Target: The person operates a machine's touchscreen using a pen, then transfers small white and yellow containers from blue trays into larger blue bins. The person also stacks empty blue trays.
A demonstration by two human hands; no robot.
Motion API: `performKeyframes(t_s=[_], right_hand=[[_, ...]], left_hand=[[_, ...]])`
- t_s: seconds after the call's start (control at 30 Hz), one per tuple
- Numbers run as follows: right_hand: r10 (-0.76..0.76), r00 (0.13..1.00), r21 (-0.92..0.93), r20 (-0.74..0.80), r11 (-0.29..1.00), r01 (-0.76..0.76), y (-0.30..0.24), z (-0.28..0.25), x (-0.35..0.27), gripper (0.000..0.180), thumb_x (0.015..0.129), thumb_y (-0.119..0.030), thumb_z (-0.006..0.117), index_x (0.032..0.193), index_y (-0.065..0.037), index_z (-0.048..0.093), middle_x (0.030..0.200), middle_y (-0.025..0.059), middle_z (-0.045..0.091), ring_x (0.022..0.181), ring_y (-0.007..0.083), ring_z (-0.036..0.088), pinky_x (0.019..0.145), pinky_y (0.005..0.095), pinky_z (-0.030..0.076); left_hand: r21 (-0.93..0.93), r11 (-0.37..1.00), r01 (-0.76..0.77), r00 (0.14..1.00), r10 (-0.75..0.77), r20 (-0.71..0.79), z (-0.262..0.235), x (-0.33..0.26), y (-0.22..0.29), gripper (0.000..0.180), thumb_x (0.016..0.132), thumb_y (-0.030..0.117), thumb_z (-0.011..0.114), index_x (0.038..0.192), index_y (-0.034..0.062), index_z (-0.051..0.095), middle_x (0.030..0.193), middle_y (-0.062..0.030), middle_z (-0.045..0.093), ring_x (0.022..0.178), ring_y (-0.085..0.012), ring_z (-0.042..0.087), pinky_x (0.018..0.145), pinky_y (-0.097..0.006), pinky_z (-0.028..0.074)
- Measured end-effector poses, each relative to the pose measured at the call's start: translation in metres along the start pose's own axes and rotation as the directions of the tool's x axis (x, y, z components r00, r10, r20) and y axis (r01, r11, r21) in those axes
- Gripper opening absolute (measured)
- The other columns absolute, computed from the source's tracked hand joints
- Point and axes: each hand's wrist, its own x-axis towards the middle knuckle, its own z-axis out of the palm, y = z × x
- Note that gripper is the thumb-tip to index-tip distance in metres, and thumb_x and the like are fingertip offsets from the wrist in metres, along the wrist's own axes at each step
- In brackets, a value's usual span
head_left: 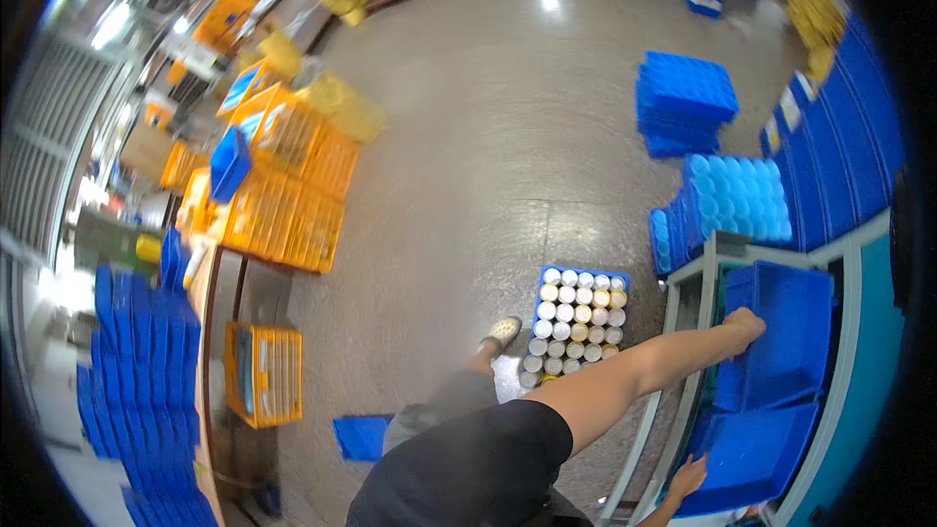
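Observation:
Two shallow blue plastic bins lie side by side on a grey metal-framed rack at the right. My left arm stretches across to the farther blue bin, and my left hand is closed on its near edge. At the nearer blue bin, my right hand holds the edge, with a finger and thumb showing and the rest partly hidden. No contents show in either bin. On the floor left of the rack stands a blue tray of cans with pale round tops.
Orange crates are stacked at the left, beside a tall nested stack of blue bins. Blue stacked trays and a light-blue cup-shaped stack stand beyond the rack. A flat blue piece lies on the floor.

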Motion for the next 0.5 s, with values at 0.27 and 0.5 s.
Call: performKeyframes(t_s=[0.27,0.5], right_hand=[[-0.315,0.845,-0.171,-0.431,0.949,0.266,0.066,0.018,0.030,0.053,0.084,-0.044,0.080,0.115,-0.002,0.069,0.102,0.0215,0.074,0.086,0.0385,0.071,0.079,0.0460,0.056],[-0.547,0.716,0.016,-0.433,0.790,0.613,-0.161,-0.113,-0.109,0.051,0.094,-0.042,0.071,0.114,0.004,0.067,0.096,0.0243,0.070,0.082,0.0386,0.066,0.078,0.0482,0.051]], left_hand=[[-0.454,0.856,-0.246,0.969,0.227,-0.097,-0.292,-0.169,-0.133,0.013,0.083,0.019,0.068,0.086,0.0081,0.062,0.077,-0.0053,0.061,0.062,-0.0178,0.057,0.053,-0.035,0.047],[-0.516,0.556,-0.652,0.656,0.073,-0.751,-0.483,-0.406,-0.404,0.033,0.085,0.021,0.067,0.112,0.0027,0.067,0.106,-0.0135,0.069,0.095,-0.0250,0.067,0.082,-0.042,0.056]])
